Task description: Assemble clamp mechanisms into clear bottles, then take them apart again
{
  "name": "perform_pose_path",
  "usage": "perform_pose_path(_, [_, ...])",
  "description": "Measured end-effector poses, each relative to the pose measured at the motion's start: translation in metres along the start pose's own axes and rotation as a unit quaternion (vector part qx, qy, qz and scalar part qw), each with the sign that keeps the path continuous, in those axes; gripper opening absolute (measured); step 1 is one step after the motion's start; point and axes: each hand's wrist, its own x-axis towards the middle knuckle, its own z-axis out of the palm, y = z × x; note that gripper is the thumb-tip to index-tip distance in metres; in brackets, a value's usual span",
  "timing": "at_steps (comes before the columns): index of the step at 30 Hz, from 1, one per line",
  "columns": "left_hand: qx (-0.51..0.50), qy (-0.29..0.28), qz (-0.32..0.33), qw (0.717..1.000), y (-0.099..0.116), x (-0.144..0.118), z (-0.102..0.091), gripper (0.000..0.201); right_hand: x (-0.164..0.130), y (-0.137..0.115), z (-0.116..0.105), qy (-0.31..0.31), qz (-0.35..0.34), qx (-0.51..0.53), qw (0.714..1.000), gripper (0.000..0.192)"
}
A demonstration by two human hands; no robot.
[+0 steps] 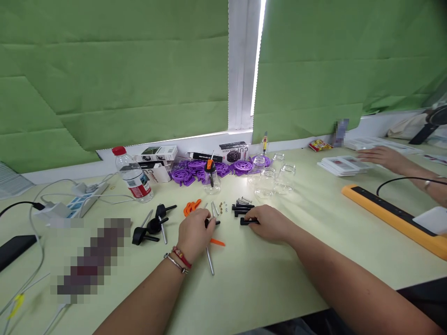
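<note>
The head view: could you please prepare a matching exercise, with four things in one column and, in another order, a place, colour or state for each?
Column one:
1. Left hand
2. Right hand
3. Plastic bottle
4. Flat openwork pieces

Column two:
A. Purple
B. At the black parts, near the coil springs
C. Topped with a red cap
D. Bracelets at its wrist

Right pairs: 1-D, 2-B, 3-C, 4-A.
</note>
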Motion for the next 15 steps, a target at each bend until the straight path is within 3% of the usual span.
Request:
perform_pose_path(7, [0.135,0.004,0.195,0.971,0.032,-0.001,0.001,0.02,-0.001,0.001,0.0,0.021,-0.019,-0.006,1.0,0.03])
perform_pose_path(10, [0.161,-0.017,0.218,0.962,0.042,0.0,0.006,0.024,-0.001,0.002,0.001,0.016,-0.025,-0.005,1.0,0.028])
perform_pose_path(15, [0.124,-0.102,0.242,0.957,0.048,0.004,0.008,0.02,-0.001,0.002,0.0,0.012,-0.037,-0.005,0.999,0.025])
